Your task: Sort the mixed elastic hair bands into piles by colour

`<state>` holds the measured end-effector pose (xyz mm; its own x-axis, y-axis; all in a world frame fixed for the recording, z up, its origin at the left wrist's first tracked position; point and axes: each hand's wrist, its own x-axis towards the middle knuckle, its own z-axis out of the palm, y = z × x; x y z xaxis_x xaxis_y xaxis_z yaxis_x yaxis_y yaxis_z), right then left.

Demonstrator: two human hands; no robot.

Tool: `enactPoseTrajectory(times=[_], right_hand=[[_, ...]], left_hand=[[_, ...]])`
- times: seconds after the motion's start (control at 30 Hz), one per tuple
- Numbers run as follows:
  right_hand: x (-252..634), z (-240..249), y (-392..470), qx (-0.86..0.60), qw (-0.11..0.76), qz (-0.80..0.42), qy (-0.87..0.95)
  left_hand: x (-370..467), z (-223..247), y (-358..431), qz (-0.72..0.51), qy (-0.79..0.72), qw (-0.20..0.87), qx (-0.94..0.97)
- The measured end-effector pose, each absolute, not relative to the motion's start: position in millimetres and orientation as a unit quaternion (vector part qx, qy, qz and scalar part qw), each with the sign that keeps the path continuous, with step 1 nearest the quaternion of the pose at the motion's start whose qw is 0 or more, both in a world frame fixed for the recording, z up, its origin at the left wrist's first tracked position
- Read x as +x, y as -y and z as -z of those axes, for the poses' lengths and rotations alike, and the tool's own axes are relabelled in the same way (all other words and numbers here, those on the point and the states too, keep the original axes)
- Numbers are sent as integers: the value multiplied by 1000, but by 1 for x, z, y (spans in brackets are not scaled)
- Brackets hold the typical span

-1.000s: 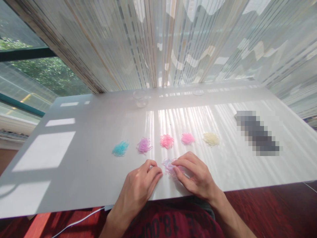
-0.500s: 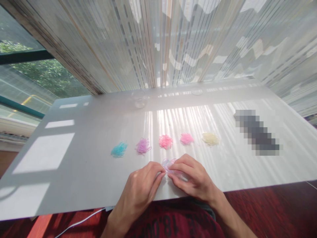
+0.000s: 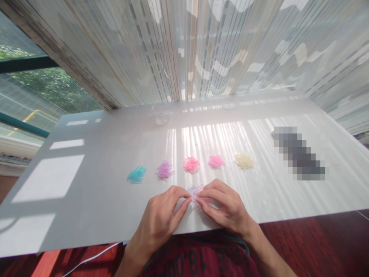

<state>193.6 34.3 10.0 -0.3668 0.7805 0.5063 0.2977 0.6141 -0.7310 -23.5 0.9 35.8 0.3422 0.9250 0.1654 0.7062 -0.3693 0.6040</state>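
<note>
A small mixed heap of thin pastel rubber bands (image 3: 195, 190) lies near the front edge of the white table (image 3: 95, 184). My left hand (image 3: 161, 219) and my right hand (image 3: 226, 207) meet over it, fingertips pinched together on bands from the heap. Behind it stand several sorted little piles in a row: teal (image 3: 137, 174), purple (image 3: 165, 169), coral pink (image 3: 191, 164), bright pink (image 3: 216, 161) and pale yellow (image 3: 244, 161). The near part of the mixed heap is hidden under my fingers.
A clear small cup (image 3: 160, 114) and a clear round lid (image 3: 228, 104) sit at the table's far edge, by striped sheer curtains. A blurred dark object (image 3: 300, 154) lies at the right. A white cable (image 3: 92, 256) hangs below the front edge.
My left hand has slid right until its fingertips meet my right hand's over the mixed heap. The sorted piles have not moved.
</note>
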Motion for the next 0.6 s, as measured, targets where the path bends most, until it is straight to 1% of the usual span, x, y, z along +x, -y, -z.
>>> enactPoseTrajectory(times=[0.43, 0.6], right_hand=[[193, -9, -34, -356, 443, -273, 776], [195, -15, -35, -396, 454, -253, 757]], left_hand=[[-23, -38, -4, -290, -530, 230, 763], [-21, -33, -5, -340, -518, 211, 756]])
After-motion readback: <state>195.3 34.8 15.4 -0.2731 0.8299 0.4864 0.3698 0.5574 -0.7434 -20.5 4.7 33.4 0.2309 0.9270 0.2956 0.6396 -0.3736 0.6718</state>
